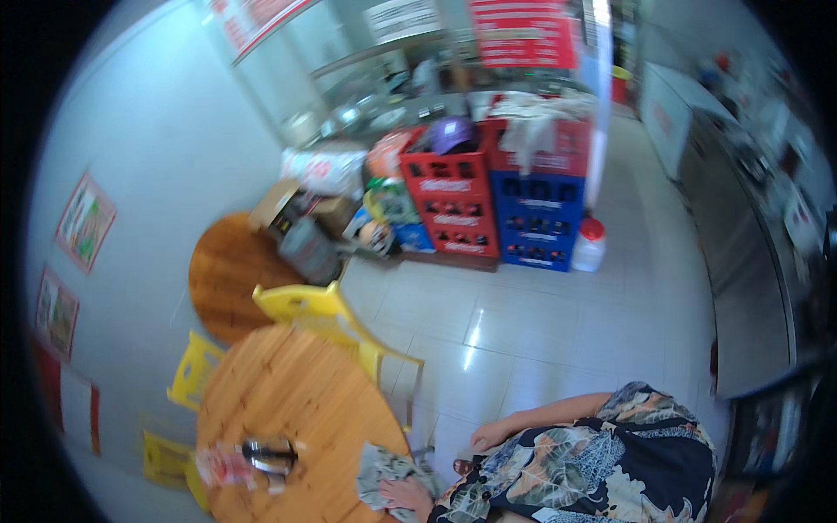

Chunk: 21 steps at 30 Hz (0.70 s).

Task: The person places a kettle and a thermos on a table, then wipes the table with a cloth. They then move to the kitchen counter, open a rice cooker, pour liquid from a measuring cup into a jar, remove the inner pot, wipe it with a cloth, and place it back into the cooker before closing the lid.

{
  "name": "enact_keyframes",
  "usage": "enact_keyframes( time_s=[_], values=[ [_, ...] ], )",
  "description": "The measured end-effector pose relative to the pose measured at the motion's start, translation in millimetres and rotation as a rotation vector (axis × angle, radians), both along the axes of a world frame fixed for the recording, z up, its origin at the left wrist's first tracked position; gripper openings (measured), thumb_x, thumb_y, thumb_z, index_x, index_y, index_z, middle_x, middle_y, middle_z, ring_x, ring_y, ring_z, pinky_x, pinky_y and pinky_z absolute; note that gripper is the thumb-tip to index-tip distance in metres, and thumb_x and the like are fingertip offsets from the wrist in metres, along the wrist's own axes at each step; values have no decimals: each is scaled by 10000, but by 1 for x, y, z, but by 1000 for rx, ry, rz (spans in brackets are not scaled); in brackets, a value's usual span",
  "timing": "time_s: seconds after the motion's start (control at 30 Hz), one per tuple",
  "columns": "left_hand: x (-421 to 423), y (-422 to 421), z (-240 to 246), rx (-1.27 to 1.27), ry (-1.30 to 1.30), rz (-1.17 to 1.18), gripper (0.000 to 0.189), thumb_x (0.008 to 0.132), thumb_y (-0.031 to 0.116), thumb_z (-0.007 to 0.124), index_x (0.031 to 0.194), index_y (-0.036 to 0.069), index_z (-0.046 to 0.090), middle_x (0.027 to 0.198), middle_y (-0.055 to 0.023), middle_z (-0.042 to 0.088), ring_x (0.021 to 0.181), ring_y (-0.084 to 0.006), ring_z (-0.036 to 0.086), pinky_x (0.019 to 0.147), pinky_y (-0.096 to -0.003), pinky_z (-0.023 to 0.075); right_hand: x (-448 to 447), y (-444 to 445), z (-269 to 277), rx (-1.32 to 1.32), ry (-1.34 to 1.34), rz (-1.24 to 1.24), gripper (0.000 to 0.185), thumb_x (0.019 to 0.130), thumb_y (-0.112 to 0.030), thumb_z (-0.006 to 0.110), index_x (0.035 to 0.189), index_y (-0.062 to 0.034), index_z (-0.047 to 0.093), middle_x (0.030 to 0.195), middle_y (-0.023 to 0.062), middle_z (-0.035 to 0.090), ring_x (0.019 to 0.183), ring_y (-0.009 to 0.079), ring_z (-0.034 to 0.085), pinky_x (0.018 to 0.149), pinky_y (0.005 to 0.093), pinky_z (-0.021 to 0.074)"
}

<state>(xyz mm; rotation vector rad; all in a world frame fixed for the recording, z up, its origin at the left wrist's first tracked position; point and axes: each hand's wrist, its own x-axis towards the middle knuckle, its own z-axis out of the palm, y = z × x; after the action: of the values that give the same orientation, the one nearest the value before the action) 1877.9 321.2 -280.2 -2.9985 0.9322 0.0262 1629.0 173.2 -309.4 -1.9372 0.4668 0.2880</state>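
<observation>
My left hand (407, 495) rests on a crumpled grey cloth (386, 467) at the near right edge of a round wooden table (307, 386). Away from the table, my right hand (492, 434) hangs in front of my floral shirt, its fingers loosely bent, with nothing seen in it. Across the tabletop, left of the cloth, sits a shiny dark metallic container (269, 455). Beside it lies a pink-and-clear plastic pack (225, 465); blur hides its contents.
Yellow chairs (307, 304) surround the table. Behind it are another round tabletop (225, 274), a grey gas cylinder (308, 252) and stacked red crates (451, 209) and blue crates (533, 219). A white jug (590, 245) stands beside them. A steel counter (739, 242) runs along the right.
</observation>
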Motion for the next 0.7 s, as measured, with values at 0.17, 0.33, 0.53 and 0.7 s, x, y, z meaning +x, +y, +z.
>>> enact_keyframes(
  time_s=[0.17,0.33,0.53,0.7],
  values=[
    [-141,-91,-15,-108,447,-695,495,814,218,527,1261,10,479,1274,-145,500,1176,-305,466,948,-525,339,-144,-27,27,187,4,-689,553,917,-456,532,1337,-103,469,1246,124,572,1078,267,580,847,408,489],
    [-333,-182,53,-472,1329,-1056,446,821,69,523,1259,3,476,1157,-151,588,1074,-239,560,931,-363,437,-273,1,73,597,-223,-1268,595,917,-486,532,1412,-196,371,1306,102,519,1183,258,517,844,457,513],
    [-473,-215,137,-223,1240,-1826,597,691,115,650,1273,60,525,1161,-146,600,1065,-312,574,923,-423,430,-368,49,84,859,-767,-1640,441,937,-308,553,1347,-188,441,1138,60,611,911,205,630,764,418,523],
    [-524,-275,179,-290,338,-2514,661,576,290,767,1205,182,596,1101,-23,608,988,-221,553,800,-461,390,-403,30,63,795,-822,-1735,329,939,-267,549,1241,-138,529,1013,37,641,805,151,632,689,323,517]
  ],
)
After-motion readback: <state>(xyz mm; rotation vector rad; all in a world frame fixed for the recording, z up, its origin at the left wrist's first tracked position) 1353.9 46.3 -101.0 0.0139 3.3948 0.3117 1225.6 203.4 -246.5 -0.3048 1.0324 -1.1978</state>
